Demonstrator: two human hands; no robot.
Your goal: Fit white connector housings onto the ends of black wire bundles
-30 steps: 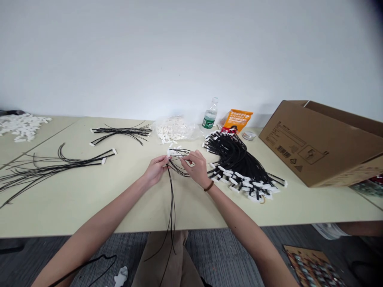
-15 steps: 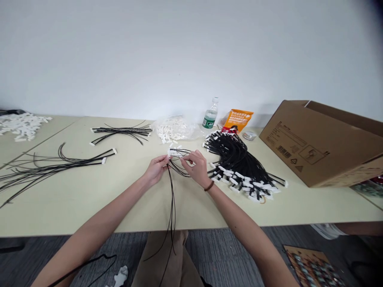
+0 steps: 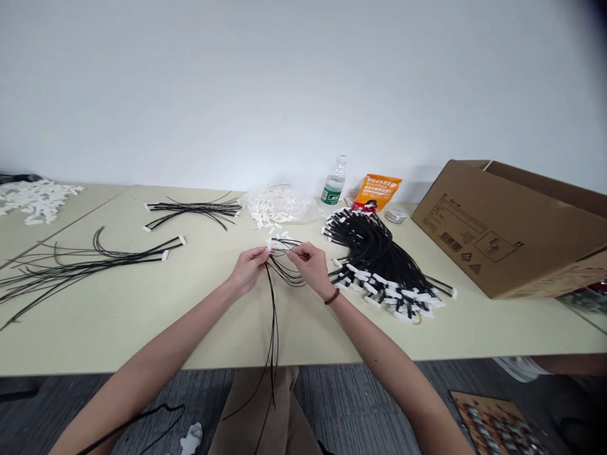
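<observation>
Between the fingertips of my left hand (image 3: 250, 268) is a white connector (image 3: 270, 244), pinched at its near end. Black wires (image 3: 284, 273) curve from it to the right, and a few hang down past the table's front edge. My right hand (image 3: 310, 268) is closed in a pinch on a thin black wire, just right of the connector. The wire's tip is too small to make out. Behind the hands, loose white connectors (image 3: 279, 234) lie in front of a clear plastic bag (image 3: 284, 203) of more of them.
Right of my hands lies a big heap of black wire harnesses (image 3: 379, 253) with white ends. Beyond it stand a cardboard box (image 3: 502, 234), a bottle (image 3: 334, 182) and an orange packet (image 3: 377, 191). Further wire bundles (image 3: 95, 265) and a white connector pile (image 3: 35, 199) are at left.
My right hand has shifted very slightly, with its fingers still pinched by the connector. The hanging wires have swung a little. My left hand keeps its hold.
</observation>
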